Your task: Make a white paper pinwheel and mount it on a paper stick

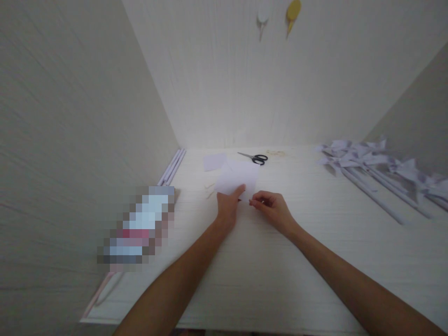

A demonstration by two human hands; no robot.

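A pale sheet of paper [240, 175] is in front of me, over the middle of the white table. My left hand [227, 205] grips its near edge, with the thumb lying on top and the other fingers mostly hidden. At the near right corner of the sheet, my right hand [271, 207] is closed in a pinch, the fingertips at the paper's edge. A smaller piece of paper [214, 162] lies flat just behind and to the left. Black-handled scissors [257, 158] rest beyond the sheet, blades pointing left.
Rolled paper sticks [172, 166] lie along the left wall. Nearer stands a pixelated object [140, 226] with a pinkish cable [101, 291]. Several paper flowers on stems [371, 186] lie at the right. Rubber bands [276, 153] sit near the back wall, which bears two hooks [293, 11].
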